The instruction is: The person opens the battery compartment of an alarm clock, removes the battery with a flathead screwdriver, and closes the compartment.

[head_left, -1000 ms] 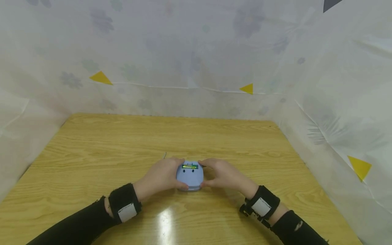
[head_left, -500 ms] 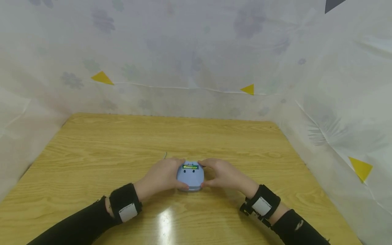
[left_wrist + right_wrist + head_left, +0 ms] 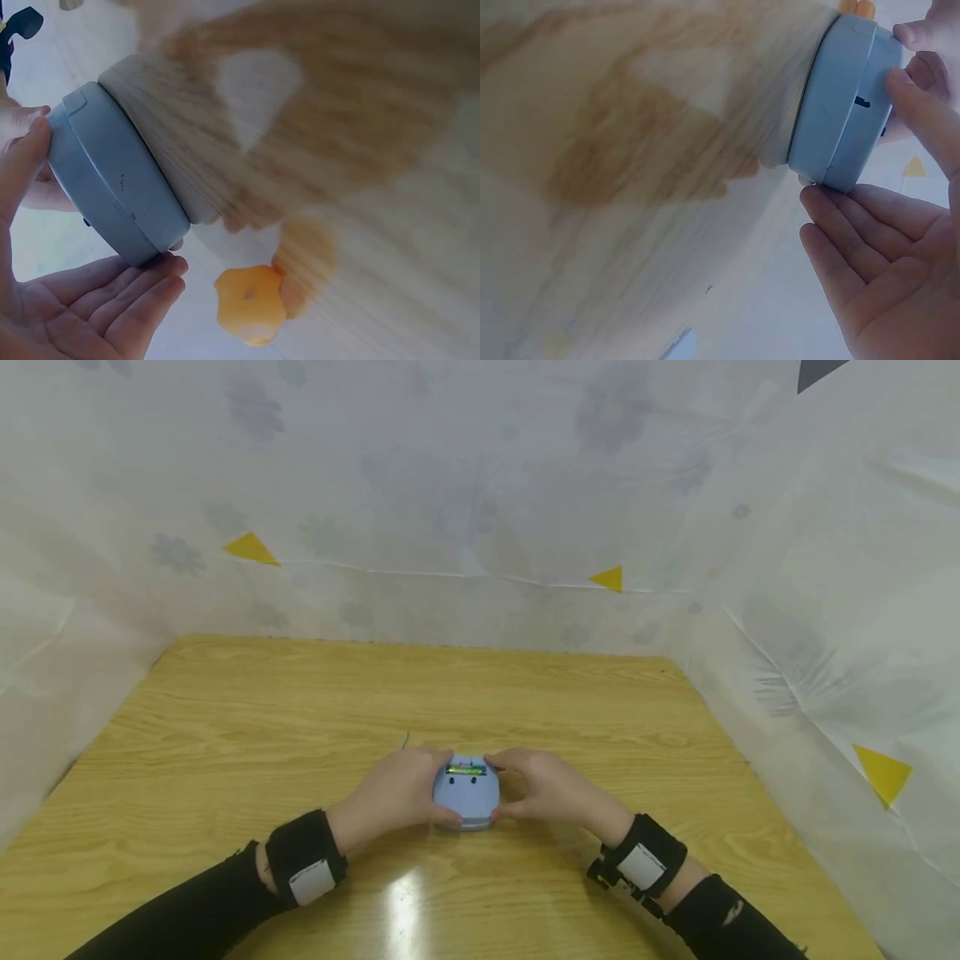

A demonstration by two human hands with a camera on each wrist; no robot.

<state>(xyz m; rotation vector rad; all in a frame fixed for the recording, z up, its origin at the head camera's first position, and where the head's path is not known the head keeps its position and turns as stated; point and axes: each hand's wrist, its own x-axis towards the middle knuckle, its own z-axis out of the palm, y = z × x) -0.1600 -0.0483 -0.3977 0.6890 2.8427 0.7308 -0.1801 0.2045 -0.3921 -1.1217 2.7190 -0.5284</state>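
"Pale floral sheeting [image 3: 420, 468] closes in the far side and flanks of a glossy wood-grain counter [image 3: 450, 693]. What are the hands doing?"

"Both grasp one thing. The left hand [image 3: 397, 785] has its thumb on the near edge and its fingers [image 3: 142, 296] at the far edge; the right hand [image 3: 551, 785] mirrors it, so they pinch from both sides."

"Pinch what, exactly?"

"A pale blue, flat, rounded device [image 3: 467, 802] with a hard-looking shell. It's between the hands, near the middle of the counter's front half, and appears to rest on the wood."

"And on its top?"

"A shiny green-and-yellow strip [image 3: 466, 770], perhaps a battery, lying crosswise, with two small dark round spots [image 3: 473, 781] below it. The right wrist view shows a small dark slot [image 3: 862, 101] in its side."

"Which step would you call it?"

"Steadying or placing the device, I'd judge. Moving it from there would call for even pressure from both hands, keeping it level; working on the strip would call for freeing one hand."

"And farther out?"

"A thin pale cord-like piece [image 3: 405, 740] behind the left hand, black wrist straps [image 3: 306, 856], black sleeves [image 3: 187, 902], then yellow triangles [image 3: 251, 549] on the sheeting."
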